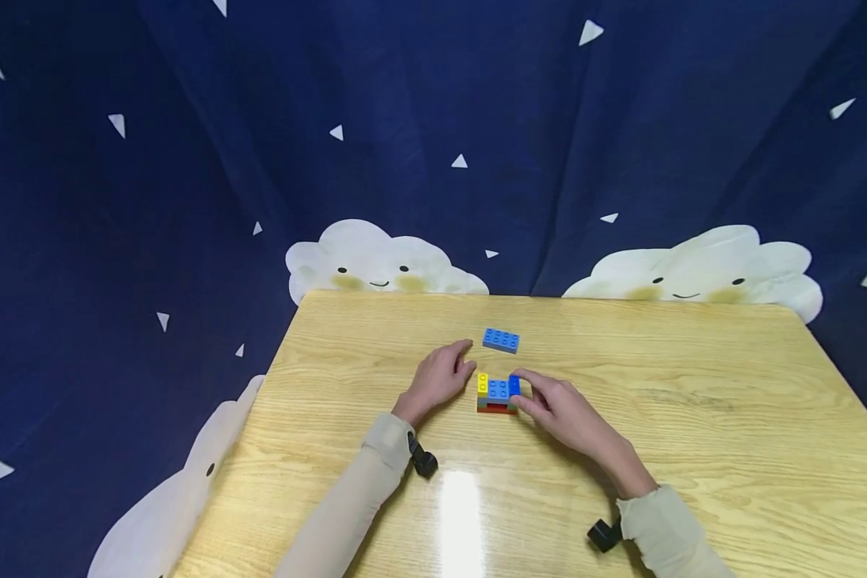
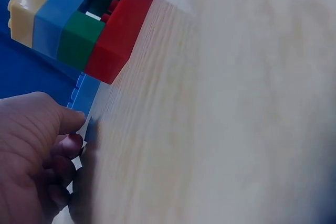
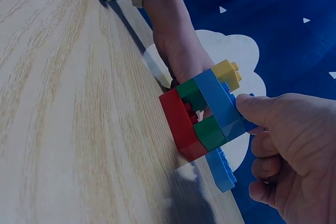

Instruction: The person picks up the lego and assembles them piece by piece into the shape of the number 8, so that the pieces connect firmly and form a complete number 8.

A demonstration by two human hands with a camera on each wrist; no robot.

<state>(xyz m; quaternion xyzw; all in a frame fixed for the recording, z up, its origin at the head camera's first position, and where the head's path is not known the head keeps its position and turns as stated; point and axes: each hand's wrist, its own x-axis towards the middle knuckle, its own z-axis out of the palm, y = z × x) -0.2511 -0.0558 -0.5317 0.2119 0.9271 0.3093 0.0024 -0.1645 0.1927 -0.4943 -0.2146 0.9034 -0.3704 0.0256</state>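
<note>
Between the hands stands a small brick structure. A red brick forms its base, with two green bricks spaced apart above it, bridged by a light blue brick. A yellow brick tops its left end, and a dark blue brick sits at the right end. My right hand pinches this dark blue brick between thumb and finger. The left hand rests on the table left of the structure, holding nothing, fingers loosely bent. Beyond the structure lies a separate blue brick.
The wooden table ends at the back against a navy curtain with white triangles and clouds. Black wrist cameras sit on both forearms, including one at the left cuff.
</note>
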